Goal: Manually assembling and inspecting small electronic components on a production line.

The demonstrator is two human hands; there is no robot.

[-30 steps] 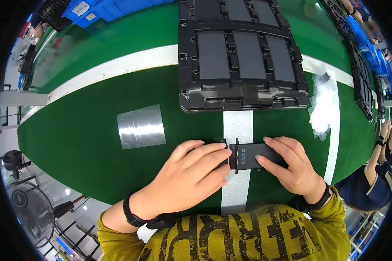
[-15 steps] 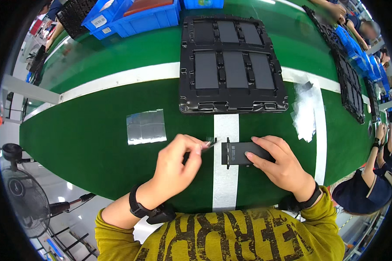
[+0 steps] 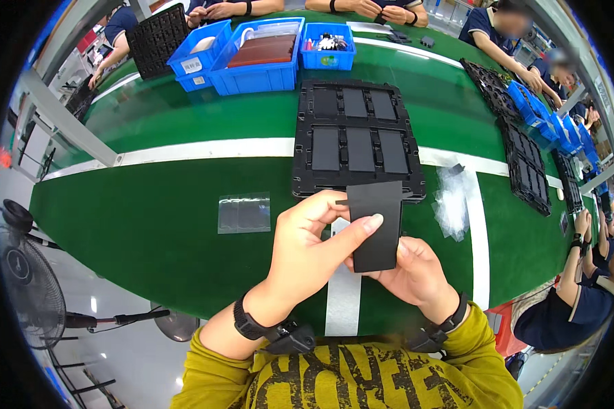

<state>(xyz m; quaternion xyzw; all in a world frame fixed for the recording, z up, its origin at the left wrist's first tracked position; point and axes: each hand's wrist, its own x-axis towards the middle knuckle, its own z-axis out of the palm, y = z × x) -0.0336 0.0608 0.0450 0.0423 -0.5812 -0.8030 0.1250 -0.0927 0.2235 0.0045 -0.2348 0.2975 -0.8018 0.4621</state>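
Observation:
A flat black rectangular block (image 3: 376, 249) is raised off the table between my two hands, its plain dark face toward me. At its far end a thin black flap (image 3: 376, 193) sticks out a little wider than the block. My left hand (image 3: 300, 245) is closed on its left side, thumb pressed on the face and fingers partly hidden behind. Closed around the lower right edge is my right hand (image 3: 419, 276), thumb at the side. Just beyond lies a black plastic tray (image 3: 301, 178) holding several dark flat rectangular pieces in its pockets.
A clear film sheet (image 3: 244, 214) lies left of my hands, a pile of clear film pieces (image 3: 451, 208) to the right. Blue bins (image 3: 256, 80) stand at the far side. More black trays (image 3: 525, 167) lie at right. Co-workers sit around the table; a fan (image 3: 31, 273) stands at left.
The block has been lifted from the table and turned upright, its plain face now showing. My left hand has moved right and taken hold of it. The view has tilted up.

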